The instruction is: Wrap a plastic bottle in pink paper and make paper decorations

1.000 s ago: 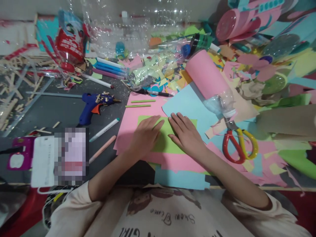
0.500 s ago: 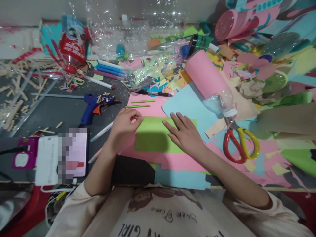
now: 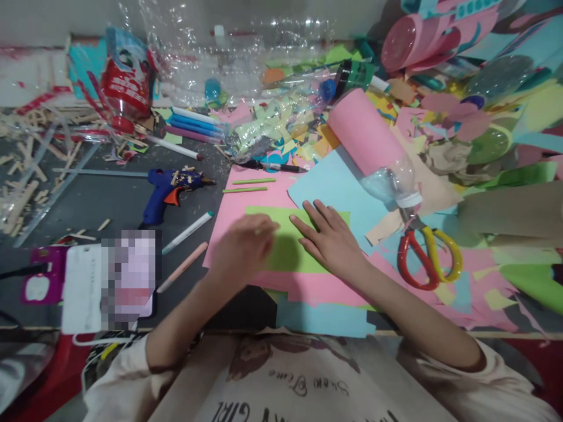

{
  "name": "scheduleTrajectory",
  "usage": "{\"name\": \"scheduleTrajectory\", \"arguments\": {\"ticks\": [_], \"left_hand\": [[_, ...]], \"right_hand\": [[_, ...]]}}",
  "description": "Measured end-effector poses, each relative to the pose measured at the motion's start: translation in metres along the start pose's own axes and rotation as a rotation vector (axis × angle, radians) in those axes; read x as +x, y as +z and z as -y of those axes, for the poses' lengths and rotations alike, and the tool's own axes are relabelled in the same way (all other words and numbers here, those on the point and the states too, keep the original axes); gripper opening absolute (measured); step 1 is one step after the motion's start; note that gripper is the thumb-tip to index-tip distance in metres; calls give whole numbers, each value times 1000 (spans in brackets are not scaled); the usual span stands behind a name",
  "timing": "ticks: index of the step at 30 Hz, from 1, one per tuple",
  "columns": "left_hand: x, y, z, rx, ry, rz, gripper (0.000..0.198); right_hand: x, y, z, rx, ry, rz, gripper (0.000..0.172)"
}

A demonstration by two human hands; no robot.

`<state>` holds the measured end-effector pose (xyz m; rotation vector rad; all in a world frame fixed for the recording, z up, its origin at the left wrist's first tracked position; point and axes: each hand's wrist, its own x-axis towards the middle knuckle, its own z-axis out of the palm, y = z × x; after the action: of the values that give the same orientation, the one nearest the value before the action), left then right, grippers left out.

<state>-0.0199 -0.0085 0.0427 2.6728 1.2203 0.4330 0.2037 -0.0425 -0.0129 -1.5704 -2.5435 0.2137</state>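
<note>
A green paper sheet [image 3: 285, 252] lies on a larger pink sheet [image 3: 220, 225]. My right hand [image 3: 329, 237] rests flat on the green sheet's right part, fingers spread, holding nothing. Over its left part is my left hand [image 3: 241, 246], smeared by motion. Its fingers look bent, but whether they hold anything I cannot make out. Two thin green paper strips [image 3: 248, 186] lie on the pink sheet beyond the hands, with a black pen [image 3: 277, 167] just behind them.
To the left lie a blue glue gun [image 3: 165, 193], a green-tipped marker [image 3: 189, 230], a peach marker [image 3: 183, 266] and a phone [image 3: 136, 275]. On the right are red-and-yellow scissors [image 3: 417, 258] and a pink-wrapped bottle [image 3: 367, 129]. Paper scraps [image 3: 303, 146] and clear plastic crowd the back.
My left hand has moved right, from the green sheet's left edge to over its left part, uncovering the two markers at left. My right hand has stayed in place.
</note>
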Motion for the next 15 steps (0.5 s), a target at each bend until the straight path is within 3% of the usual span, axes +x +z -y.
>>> {"name": "scheduleTrajectory", "arguments": {"ticks": [1,4,8,15], "left_hand": [[-4,5,-9,-11,63,23,21],[-13,19,-26,50,80,91,27],[-16,26,-25,55,77,125,34],[-18,29,-26,100,61,66,35]], "right_hand": [[0,0,0,1,1,-3,47],[1,-3,-1,4,-10,-15,48],[4,-12,-3,44,-53,-72,47],[-3,-27,3,84,-141,-217,47]]}}
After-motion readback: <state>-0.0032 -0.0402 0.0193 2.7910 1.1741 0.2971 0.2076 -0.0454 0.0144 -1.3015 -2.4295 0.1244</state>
